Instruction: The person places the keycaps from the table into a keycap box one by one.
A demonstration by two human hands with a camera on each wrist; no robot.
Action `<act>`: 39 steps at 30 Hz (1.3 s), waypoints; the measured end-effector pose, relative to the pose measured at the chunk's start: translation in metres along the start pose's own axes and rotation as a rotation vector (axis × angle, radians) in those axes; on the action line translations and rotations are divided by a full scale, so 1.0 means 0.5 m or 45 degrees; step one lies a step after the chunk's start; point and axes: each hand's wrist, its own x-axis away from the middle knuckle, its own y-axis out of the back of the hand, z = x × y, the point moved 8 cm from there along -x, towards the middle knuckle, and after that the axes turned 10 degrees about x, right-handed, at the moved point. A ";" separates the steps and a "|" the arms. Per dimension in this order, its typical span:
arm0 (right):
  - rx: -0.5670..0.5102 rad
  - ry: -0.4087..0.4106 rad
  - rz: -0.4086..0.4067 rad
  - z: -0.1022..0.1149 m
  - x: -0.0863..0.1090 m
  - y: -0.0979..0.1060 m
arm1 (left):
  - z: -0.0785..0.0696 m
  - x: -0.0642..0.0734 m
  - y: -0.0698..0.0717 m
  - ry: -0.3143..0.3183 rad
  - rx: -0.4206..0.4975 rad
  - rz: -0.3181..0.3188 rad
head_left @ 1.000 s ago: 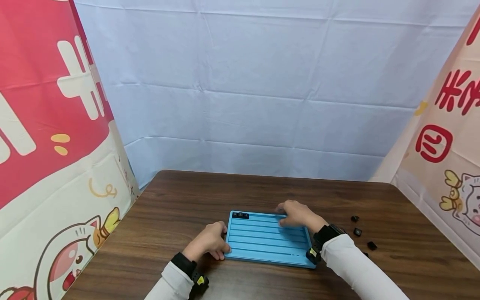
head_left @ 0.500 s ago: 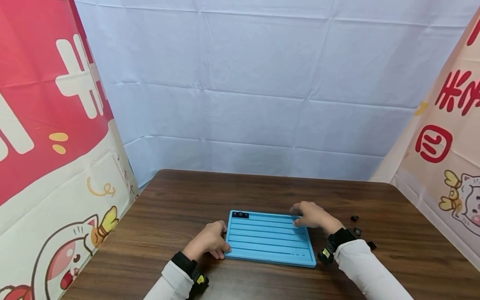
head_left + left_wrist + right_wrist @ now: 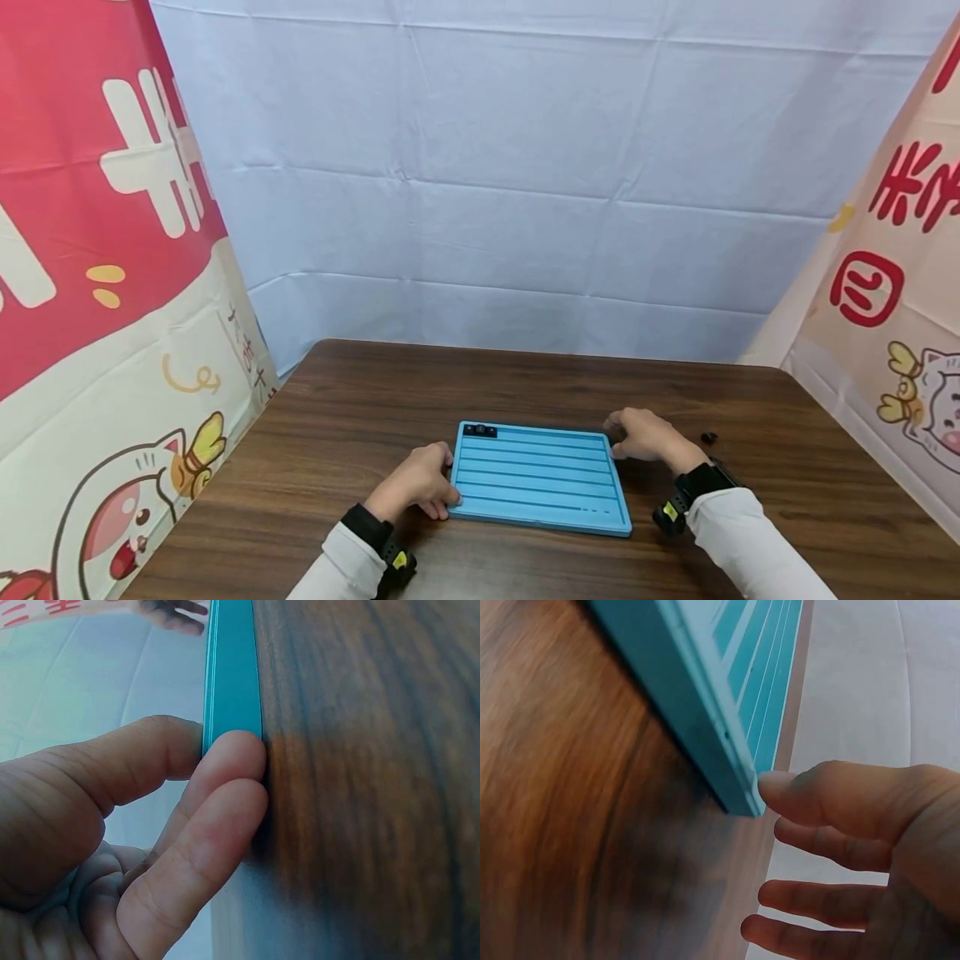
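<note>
A flat light-blue board point(image 3: 536, 479) with raised ridges across it and a low rim lies on the table in the head view. Three small black square pieces point(image 3: 480, 431) sit side by side in its far left corner. My left hand point(image 3: 420, 482) holds the board's near left corner; in the left wrist view its thumb is at the upper edge and two fingertips point(image 3: 238, 761) press the side wall. By the far right corner is my right hand point(image 3: 645, 435), its fingers loosely bent and apart, thumb tip point(image 3: 776, 787) right at the corner in the right wrist view.
On the brown wooden table point(image 3: 375, 392), a loose black piece point(image 3: 708, 437) lies beyond my right wrist; my right arm hides the spot where others lay. A pale blue cloth point(image 3: 480, 208) hangs behind the table, with printed cloths point(image 3: 135, 333) at both sides.
My right hand has moved rightward off the board's top to its far right corner. Its forearm now covers several of the loose black pieces. My left hand and the board stay put.
</note>
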 end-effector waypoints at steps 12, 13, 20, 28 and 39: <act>-0.029 -0.021 0.010 -0.044 0.020 -0.003 | 0.001 -0.003 -0.003 0.010 -0.002 0.003; -0.030 -0.024 0.014 -0.047 0.022 -0.004 | 0.000 -0.003 -0.003 0.010 -0.001 0.001; -0.025 -0.066 0.032 -0.076 0.037 -0.007 | -0.002 -0.002 -0.005 0.003 -0.001 0.002; -0.013 -0.060 0.016 -0.095 0.053 -0.003 | -0.008 0.004 -0.004 0.009 -0.002 0.000; -0.036 -0.091 0.028 -0.110 0.069 -0.003 | -0.009 0.005 -0.002 0.020 0.007 -0.003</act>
